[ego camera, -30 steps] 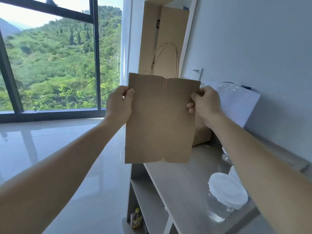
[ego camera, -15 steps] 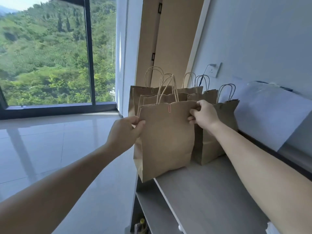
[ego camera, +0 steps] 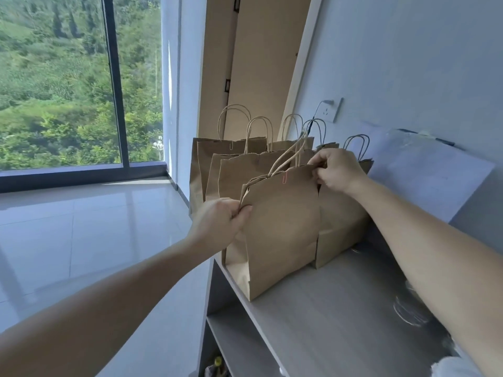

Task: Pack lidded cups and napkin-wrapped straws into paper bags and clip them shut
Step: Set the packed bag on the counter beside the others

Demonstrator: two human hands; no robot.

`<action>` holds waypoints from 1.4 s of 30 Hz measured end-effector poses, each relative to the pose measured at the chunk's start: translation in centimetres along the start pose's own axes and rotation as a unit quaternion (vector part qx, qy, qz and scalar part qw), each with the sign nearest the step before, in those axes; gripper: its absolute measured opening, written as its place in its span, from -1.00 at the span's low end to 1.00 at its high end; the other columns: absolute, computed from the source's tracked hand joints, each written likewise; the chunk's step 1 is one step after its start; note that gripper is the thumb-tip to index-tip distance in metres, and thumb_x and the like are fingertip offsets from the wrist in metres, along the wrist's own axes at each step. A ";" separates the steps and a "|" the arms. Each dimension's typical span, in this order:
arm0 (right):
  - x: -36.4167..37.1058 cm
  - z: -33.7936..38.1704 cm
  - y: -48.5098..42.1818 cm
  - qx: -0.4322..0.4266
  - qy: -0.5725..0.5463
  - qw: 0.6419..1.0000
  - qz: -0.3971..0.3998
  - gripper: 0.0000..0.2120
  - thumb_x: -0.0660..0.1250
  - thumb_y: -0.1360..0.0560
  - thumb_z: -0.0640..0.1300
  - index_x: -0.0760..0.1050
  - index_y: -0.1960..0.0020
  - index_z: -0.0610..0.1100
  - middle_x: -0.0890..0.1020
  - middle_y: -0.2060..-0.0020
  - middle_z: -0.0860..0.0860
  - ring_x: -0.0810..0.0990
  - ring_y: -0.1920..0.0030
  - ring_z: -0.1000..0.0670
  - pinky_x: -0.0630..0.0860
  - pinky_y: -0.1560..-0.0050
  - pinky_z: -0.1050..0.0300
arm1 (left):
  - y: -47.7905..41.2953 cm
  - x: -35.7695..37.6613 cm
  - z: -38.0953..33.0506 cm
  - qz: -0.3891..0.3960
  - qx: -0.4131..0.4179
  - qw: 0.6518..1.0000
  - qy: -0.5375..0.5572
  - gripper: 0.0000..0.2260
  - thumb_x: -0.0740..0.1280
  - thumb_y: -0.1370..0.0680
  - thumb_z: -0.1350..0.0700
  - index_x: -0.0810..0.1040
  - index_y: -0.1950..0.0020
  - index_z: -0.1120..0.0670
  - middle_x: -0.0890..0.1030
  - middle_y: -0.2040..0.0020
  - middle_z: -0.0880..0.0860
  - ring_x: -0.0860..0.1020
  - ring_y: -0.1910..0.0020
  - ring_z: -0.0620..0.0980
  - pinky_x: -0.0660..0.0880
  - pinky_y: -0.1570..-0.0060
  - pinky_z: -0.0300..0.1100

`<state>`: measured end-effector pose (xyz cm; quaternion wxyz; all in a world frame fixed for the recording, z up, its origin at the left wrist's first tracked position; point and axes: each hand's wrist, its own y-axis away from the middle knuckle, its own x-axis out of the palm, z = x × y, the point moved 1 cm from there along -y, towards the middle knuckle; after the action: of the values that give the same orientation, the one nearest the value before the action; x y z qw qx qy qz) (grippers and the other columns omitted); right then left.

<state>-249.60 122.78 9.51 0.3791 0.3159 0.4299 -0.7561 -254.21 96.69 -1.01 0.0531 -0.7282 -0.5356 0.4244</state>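
Paper bag (ego camera: 283, 227) now down on shelf (ego camera: 340, 308); left hand (ego camera: 220, 221), right hand (ego camera: 337, 170) pinching edges

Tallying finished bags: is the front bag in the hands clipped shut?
Clipped shut: a red clip sits over the top edge of the front bag, mid-width.

two bare forearms reach forward, away from the viewer. the left arm stretches up from the lower left corner, wrist straight. the left hand (ego camera: 220, 223) has its fingers curled, thumb and fingertips pinching the left edge of a paper bag (ego camera: 283, 229). the right arm comes in from the right edge and ends higher. the right hand (ego camera: 337, 170), back of the hand up, pinches the bag's top right corner.
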 end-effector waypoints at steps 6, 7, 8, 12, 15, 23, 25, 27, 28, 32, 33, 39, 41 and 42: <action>-0.1 -0.5 -0.5 0.008 0.008 1.000 -0.018 -0.65 0.35 -0.44 -0.36 0.55 0.25 0.11 0.62 0.30 0.15 0.66 0.17 -0.04 0.62 -0.07 -0.05 | -0.8 0.7 -0.1 0.007 -0.023 1.000 0.008 -0.56 0.30 -0.60 0.02 0.40 0.45 0.17 0.54 0.40 0.13 0.50 0.32 0.10 0.48 0.24 0.04; 0.0 -0.5 -0.4 0.010 0.007 1.000 -0.020 -0.66 0.35 -0.44 -0.35 0.55 0.25 0.11 0.62 0.30 0.15 0.66 0.17 -0.04 0.62 -0.06 -0.03 | -0.8 0.7 -0.1 0.012 -0.026 1.000 0.009 -0.56 0.30 -0.60 0.01 0.40 0.45 0.16 0.54 0.40 0.13 0.50 0.32 0.10 0.48 0.25 0.03; 0.1 -0.5 -0.3 0.013 0.006 1.000 -0.023 -0.66 0.35 -0.44 -0.35 0.55 0.25 0.11 0.62 0.30 0.14 0.66 0.19 -0.02 0.62 -0.04 -0.01 | -0.7 0.6 -0.1 0.014 -0.028 0.999 0.010 -0.56 0.30 -0.60 0.01 0.40 0.46 0.15 0.55 0.40 0.13 0.50 0.33 0.10 0.48 0.25 0.03; 0.4 -0.7 0.3 0.018 0.000 0.999 -0.046 -0.68 0.38 -0.45 -0.31 0.53 0.26 0.12 0.61 0.31 0.18 0.62 0.28 0.13 0.52 0.20 0.37 | -0.9 0.1 -0.3 -0.009 -0.029 0.999 0.039 -0.58 0.32 -0.59 0.02 0.41 0.45 0.13 0.53 0.40 0.11 0.49 0.33 0.08 0.43 0.26 -0.01; 0.4 -0.9 0.9 0.021 0.014 0.999 -0.046 -0.75 0.39 -0.47 -0.27 0.55 0.17 0.10 0.64 0.20 0.13 0.51 0.27 0.26 0.37 0.22 0.41 | -1.1 0.3 -0.5 0.007 -0.039 0.998 0.038 -0.55 0.33 -0.59 0.02 0.36 0.50 0.06 0.40 0.54 -0.04 0.40 0.45 -0.01 0.37 0.36 -0.09; 0.8 -1.7 4.7 0.005 0.014 0.997 -0.074 -0.54 0.44 -0.46 -0.14 0.46 -0.34 -0.06 0.45 -0.19 0.06 0.56 0.04 0.06 0.46 -0.15 0.13 | -1.0 1.0 -0.6 0.000 -0.004 1.000 0.013 -0.82 0.34 -0.53 -0.02 0.54 0.18 0.07 0.58 0.29 -0.04 0.56 0.25 0.04 0.51 0.17 0.03; 0.5 -1.4 6.0 0.010 -0.005 0.996 -0.087 -0.52 0.44 -0.47 -0.09 0.43 -0.36 -0.06 0.40 -0.22 0.08 0.59 0.05 0.10 0.46 -0.11 0.17 | -1.1 0.8 -0.8 -0.055 -0.003 0.998 -0.016 -0.61 0.36 -0.48 -0.08 0.44 -0.27 -0.02 0.57 -0.11 -0.06 0.51 0.06 -0.08 0.44 0.01 -0.03; -0.3 -1.6 8.0 0.027 -0.005 0.997 -0.070 -0.51 0.43 -0.48 -0.04 0.42 -0.37 -0.06 0.41 -0.29 0.04 0.58 0.00 0.10 0.42 -0.07 0.20 | -0.7 0.8 -1.7 -0.120 0.010 0.992 -0.027 -0.31 0.38 -0.44 -0.11 0.16 -0.49 -0.05 0.40 -0.31 0.00 0.40 -0.15 0.00 0.31 -0.13 -0.07; -0.9 -1.7 9.1 0.036 -0.002 0.998 -0.053 -0.50 0.42 -0.49 -0.03 0.41 -0.39 -0.06 0.41 -0.33 0.01 0.56 -0.06 0.08 0.41 -0.08 0.19 | -0.3 0.8 -2.5 -0.138 0.029 0.989 -0.038 -0.26 0.38 -0.43 -0.11 0.09 -0.52 -0.05 0.33 -0.36 0.03 0.34 -0.25 0.05 0.25 -0.22 -0.06; -4.5 -2.4 15.1 0.079 0.042 0.996 0.012 -0.47 0.37 -0.54 0.06 0.36 -0.45 -0.08 0.37 -0.42 -0.01 0.43 -0.35 0.00 0.36 -0.32 0.08 | 1.9 2.4 -7.6 -0.054 0.116 0.981 -0.147 -0.33 0.29 -0.48 -0.13 0.15 -0.53 0.00 0.15 -0.52 0.01 0.03 -0.51 0.05 -0.02 -0.47 0.09; -5.6 -2.5 16.9 0.092 0.048 0.994 0.019 -0.45 0.35 -0.55 0.08 0.34 -0.46 -0.09 0.37 -0.44 -0.01 0.40 -0.39 -0.01 0.33 -0.38 0.06 | 2.6 3.1 -9.1 -0.017 0.130 0.977 -0.168 -0.38 0.26 -0.51 -0.15 0.20 -0.52 0.01 0.13 -0.54 0.01 -0.02 -0.53 0.05 -0.06 -0.49 0.11; -14.2 -4.2 30.3 0.154 0.106 0.982 0.009 -0.41 0.30 -0.56 0.16 0.31 -0.50 -0.07 0.34 -0.47 -0.01 0.35 -0.44 -0.01 0.24 -0.40 0.11 | 8.7 6.9 -21.4 0.079 0.190 0.965 -0.160 -0.52 0.23 -0.55 -0.12 0.37 -0.43 0.03 0.19 -0.56 0.03 -0.01 -0.56 0.07 -0.04 -0.48 0.09; -17.3 -5.1 35.6 0.179 0.124 0.976 -0.002 -0.41 0.30 -0.56 0.16 0.32 -0.50 -0.09 0.35 -0.47 -0.02 0.35 -0.43 -0.01 0.24 -0.39 0.14 | 11.6 8.7 -26.2 0.138 0.214 0.956 -0.147 -0.49 0.22 -0.55 -0.13 0.35 -0.45 0.05 0.21 -0.55 0.04 0.04 -0.54 0.08 0.07 -0.45 0.07; -18.7 -5.7 38.3 0.190 0.132 0.973 -0.007 -0.42 0.31 -0.56 0.14 0.33 -0.49 -0.11 0.36 -0.46 -0.05 0.35 -0.43 -0.03 0.24 -0.39 0.14 | 13.1 9.7 -28.5 0.164 0.234 0.946 -0.151 -0.48 0.21 -0.55 -0.15 0.34 -0.46 0.05 0.23 -0.54 0.04 0.07 -0.53 0.08 0.10 -0.44 0.06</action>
<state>-206.81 120.35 6.37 0.2472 0.4761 0.3268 -0.7781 -224.68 110.00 4.66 0.0702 -0.7007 -0.2962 0.6452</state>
